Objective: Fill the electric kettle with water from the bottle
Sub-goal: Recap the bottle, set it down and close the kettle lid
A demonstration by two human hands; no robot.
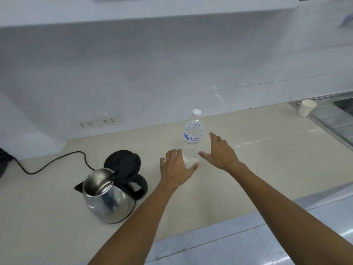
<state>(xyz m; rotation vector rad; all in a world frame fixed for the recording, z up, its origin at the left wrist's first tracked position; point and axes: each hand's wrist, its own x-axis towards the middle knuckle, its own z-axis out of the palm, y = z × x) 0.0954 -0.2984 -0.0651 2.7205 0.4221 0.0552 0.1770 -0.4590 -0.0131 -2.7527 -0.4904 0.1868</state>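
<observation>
A clear plastic water bottle (193, 138) with a white cap and a blue-lettered label stands upright on the beige counter. My left hand (176, 167) is open just left of the bottle's base, its thumb close to or touching it. My right hand (221, 153) is open just right of the bottle, fingers spread. Neither hand holds it. A steel electric kettle (107, 197) with a black handle stands at the left, its black lid (123, 162) flipped open. The inside looks empty.
The kettle's black cord (57, 161) runs left across the counter (257, 159). Two wall sockets (97, 122) sit in the tiled wall behind. A white paper cup (306, 108) stands at the far right beside a steel sink edge (332, 123). The counter's front edge runs diagonally at lower right.
</observation>
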